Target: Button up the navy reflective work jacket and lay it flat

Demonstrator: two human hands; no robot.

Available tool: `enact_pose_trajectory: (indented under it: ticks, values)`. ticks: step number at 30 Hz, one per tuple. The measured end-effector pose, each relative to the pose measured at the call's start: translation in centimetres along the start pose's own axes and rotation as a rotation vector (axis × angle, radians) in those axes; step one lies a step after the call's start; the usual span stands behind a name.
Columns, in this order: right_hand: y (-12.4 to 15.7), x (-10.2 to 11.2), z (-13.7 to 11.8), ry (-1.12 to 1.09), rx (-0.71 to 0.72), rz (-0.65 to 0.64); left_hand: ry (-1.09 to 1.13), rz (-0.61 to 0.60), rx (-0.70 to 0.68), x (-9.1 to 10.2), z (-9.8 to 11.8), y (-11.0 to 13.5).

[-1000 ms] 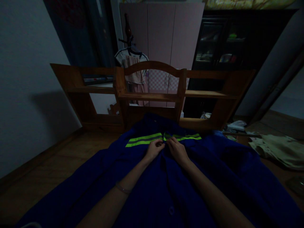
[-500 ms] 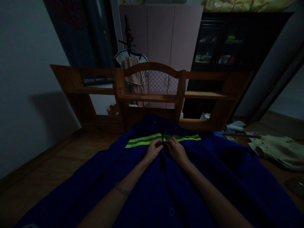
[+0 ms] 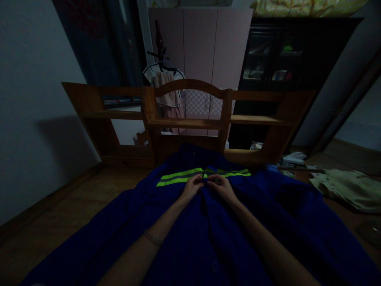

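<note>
A dark blue work jacket (image 3: 178, 222) lies spread out in front of me, its collar toward the wooden shelf. Yellow-green reflective strips (image 3: 178, 177) cross its chest on both sides of the front opening. At that opening, just below the strips, my left hand (image 3: 193, 186) pinches one front edge. Facing it, my right hand (image 3: 220, 187) is closed on the other edge, fingertips nearly touching the left ones. What lies between the fingertips is too small and dark to make out. Lower on the front a round button (image 3: 215, 265) shows.
A wooden headboard with shelves (image 3: 187, 124) stands behind the collar. Pale folded cloth (image 3: 351, 188) lies at the right. Farther back are a pink wardrobe (image 3: 199, 47), a dark cabinet (image 3: 285, 55) and clothes on a rack (image 3: 166, 85). A wall (image 3: 35, 119) rises at the left.
My right hand's fingers have shifted slightly and bent more at the jacket's edge. My left hand stays nearly where it was.
</note>
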State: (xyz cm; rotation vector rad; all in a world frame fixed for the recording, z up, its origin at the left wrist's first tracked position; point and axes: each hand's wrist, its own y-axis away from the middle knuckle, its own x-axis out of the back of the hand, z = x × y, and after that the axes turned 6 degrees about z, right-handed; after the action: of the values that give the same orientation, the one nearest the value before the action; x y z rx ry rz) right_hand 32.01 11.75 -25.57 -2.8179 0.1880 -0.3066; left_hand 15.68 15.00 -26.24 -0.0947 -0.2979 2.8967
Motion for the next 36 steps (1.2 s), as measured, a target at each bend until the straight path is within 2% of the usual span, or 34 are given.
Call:
enact_pose_trajectory:
  ticks: [5, 11, 17, 23, 31, 36]
  values:
    - [0.0, 0.2, -0.7, -0.055, -0.05, -0.029, 0.064, -0.015, 0.08, 0.4, 0.5, -0.1]
    - [-0.1, 0.4, -1.0, -0.116, -0.083, -0.051, 0.191, -0.039, 0.254, 0.9, 0.7, 0.1]
    - [0.0, 0.4, -1.2, -0.159, -0.108, -0.052, 0.242, -0.036, 0.27, 0.6, 0.6, 0.4]
    - [-0.1, 0.4, -1.1, -0.226, -0.147, -0.041, 0.385, -0.059, 0.343, 0.4, 0.5, 0.4]
    - [-0.4, 0.9, 0.3, -0.375, -0.256, 0.029, 0.392, -0.054, 0.364, -0.1, 0.8, 0.5]
    - [-0.9, 1.3, 0.7, -0.485, -0.319, 0.046, 0.37, -0.018, 0.326, -0.4, 0.5, 0.4]
